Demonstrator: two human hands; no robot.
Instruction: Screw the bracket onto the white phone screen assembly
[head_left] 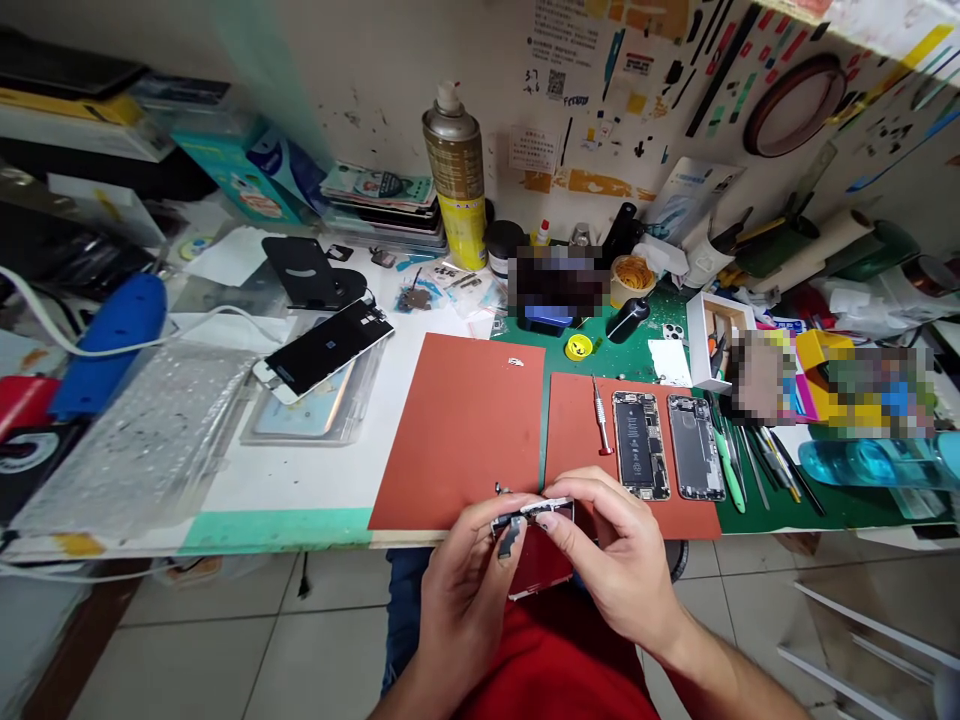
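- Head view: left hand (469, 575) and right hand (619, 560) are pinching a thin, glossy, white-edged phone screen (541, 560) above the lap, by the front edge of the white table (285, 488).
- A loose grip could be dropping it onto grey floor tiles (330, 655).
- Thumb pressure could be creasing the dark, flat, ribbon-like strip (509, 538).

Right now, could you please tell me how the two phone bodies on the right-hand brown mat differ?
The left phone body holds a large black battery; the right phone body shows a mostly bare grey interior. The left phone body lies beside the screwdriver, the right phone body beside the green-handled tool. Both lie flat, lengthwise.
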